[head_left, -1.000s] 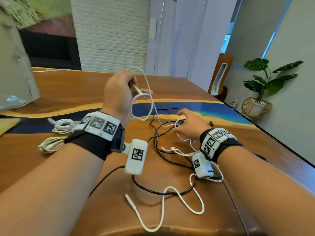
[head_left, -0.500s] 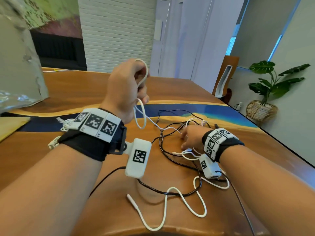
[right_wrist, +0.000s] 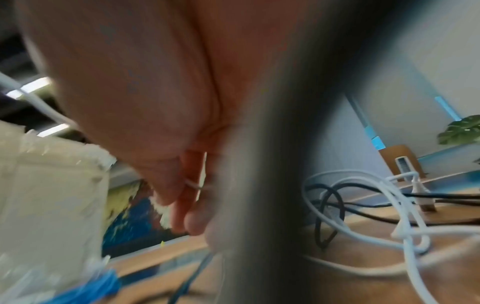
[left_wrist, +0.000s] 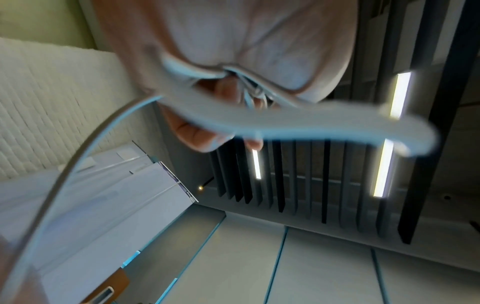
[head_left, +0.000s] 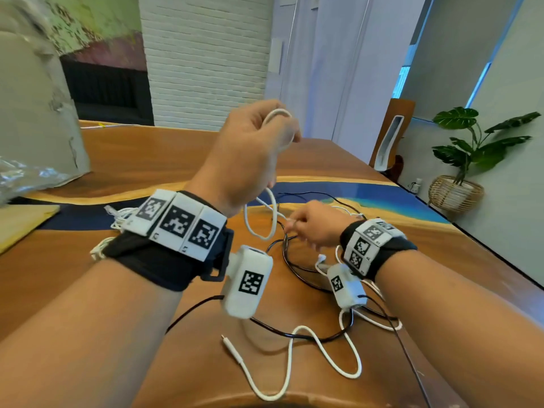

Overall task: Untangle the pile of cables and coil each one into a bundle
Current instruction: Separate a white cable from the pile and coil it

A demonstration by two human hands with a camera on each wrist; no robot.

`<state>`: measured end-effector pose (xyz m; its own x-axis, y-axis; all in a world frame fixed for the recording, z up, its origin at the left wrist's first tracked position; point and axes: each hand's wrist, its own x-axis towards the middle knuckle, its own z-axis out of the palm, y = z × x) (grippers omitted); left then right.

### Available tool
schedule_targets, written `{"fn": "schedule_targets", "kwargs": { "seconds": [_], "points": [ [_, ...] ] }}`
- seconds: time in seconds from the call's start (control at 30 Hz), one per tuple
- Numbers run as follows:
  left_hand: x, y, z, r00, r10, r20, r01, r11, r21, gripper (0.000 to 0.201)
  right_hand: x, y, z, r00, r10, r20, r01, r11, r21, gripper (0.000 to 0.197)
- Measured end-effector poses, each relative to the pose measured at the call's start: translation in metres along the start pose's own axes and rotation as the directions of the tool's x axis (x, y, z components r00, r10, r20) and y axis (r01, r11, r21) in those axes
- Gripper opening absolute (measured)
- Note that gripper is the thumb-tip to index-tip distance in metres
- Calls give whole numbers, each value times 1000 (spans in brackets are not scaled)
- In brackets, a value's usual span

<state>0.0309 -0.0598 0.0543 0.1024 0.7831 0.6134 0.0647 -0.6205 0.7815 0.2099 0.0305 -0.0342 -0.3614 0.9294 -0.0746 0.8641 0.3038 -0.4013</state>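
My left hand (head_left: 253, 148) is raised above the wooden table (head_left: 147, 160) and grips loops of a white cable (head_left: 259, 228). One loop shows over its fingers and another hangs below the wrist. In the left wrist view the white cable (left_wrist: 285, 121) crosses the curled fingers. Lower and to the right, my right hand (head_left: 315, 225) pinches the same white cable just above the tangle. Under it lie a black cable (head_left: 297, 266) and more white cable (right_wrist: 363, 232), twisted together. Another white cable (head_left: 294, 360) with a plug end snakes along the table's near edge.
Two coiled white bundles (head_left: 117, 219) lie on the table behind my left wrist. A grey wrapped bulky object (head_left: 32, 113) stands at the far left beside a yellow pad (head_left: 23, 219). A potted plant (head_left: 468, 154) in a basket stands by the right wall.
My left hand has risen and turned, taking more white cable into its loops. My right hand has moved left toward it and pinched the white strand above the tangle.
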Motion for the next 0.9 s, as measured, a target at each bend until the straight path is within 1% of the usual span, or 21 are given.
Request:
{"fn": "schedule_targets", "kwargs": {
  "seconds": [0.03,0.07,0.13,0.17,0.2,0.27,0.3,0.33,0.4,0.43,0.47,0.5,0.53,0.57,0.6,0.63,0.67,0.7,0.77,0.83,0.9],
  "points": [
    [-1,-2,-4,997,-59,44,55,994,91,21,0,1,-8,995,18,-100,-8,994,107,22],
    [-3,-6,-7,986,-140,93,120,973,197,20,-2,0,-19,978,29,-205,22,971,239,20],
    [-6,-17,-9,939,-306,157,224,890,397,37,-9,-10,-42,935,6,-356,177,859,480,15],
    [-7,-23,-8,916,-365,166,258,853,454,47,-13,-19,-53,914,-23,-405,264,792,550,14],
    [-7,-28,-7,901,-398,169,273,827,491,49,-19,-28,-63,893,-61,-447,341,740,579,16],
    [-7,-36,-5,898,-387,209,226,813,536,34,-28,-43,-77,846,-150,-512,451,712,538,19],
    [-7,-37,-5,904,-361,231,177,806,565,28,-30,-48,-82,824,-176,-539,478,726,494,20],
    [-7,-37,-5,912,-334,239,138,798,587,28,-29,-47,-86,804,-179,-567,480,758,442,20],
    [-7,-36,-9,948,-253,192,98,808,581,32,-24,-37,-90,779,-130,-613,423,831,362,17],
    [-6,-36,-15,970,-200,138,95,834,543,34,-20,-29,-91,780,-88,-620,369,865,341,15],
    [-5,-36,-22,988,-146,55,102,874,476,34,-17,-20,-90,797,-34,-603,300,889,347,13],
    [-5,-34,-30,993,-97,-61,113,916,384,33,-14,-10,-88,830,37,-556,219,896,386,10],
    [-4,-32,-39,978,-59,-202,116,951,286,32,-14,-1,-86,872,111,-476,138,879,457,6],
    [-3,-30,-47,942,-31,-334,105,973,205,31,-15,7,-83,912,175,-370,56,841,538,9],
    [-3,-28,-53,901,-12,-434,83,986,147,31,-15,14,-78,940,213,-267,-12,803,596,14],
    [-2,-27,-58,870,5,-492,57,992,110,30,-15,18,-74,952,228,-205,-58,789,611,19],
    [-2,-27,-60,860,17,-510,33,995,89,29,-16,20,-70,954,235,-185,-79,795,602,22],
    [-2,-28,-60,868,20,-496,25,996,84,29,-17,17,-67,954,230,-194,-74,803,591,25],
    [-2,-36,-56,908,-20,-418,66,993,96,30,-18,8,-64,960,172,-221,7,775,632,33],
    [-5,-46,-52,929,-115,-351,164,980,114,29,-22,-9,-65,967,62,-246,139,684,716,40],
    [-8,-56,-50,920,-199,-338,242,966,89,28,-27,-29,-68,961,-31,-275,252,517,818,44]
  ]
}}
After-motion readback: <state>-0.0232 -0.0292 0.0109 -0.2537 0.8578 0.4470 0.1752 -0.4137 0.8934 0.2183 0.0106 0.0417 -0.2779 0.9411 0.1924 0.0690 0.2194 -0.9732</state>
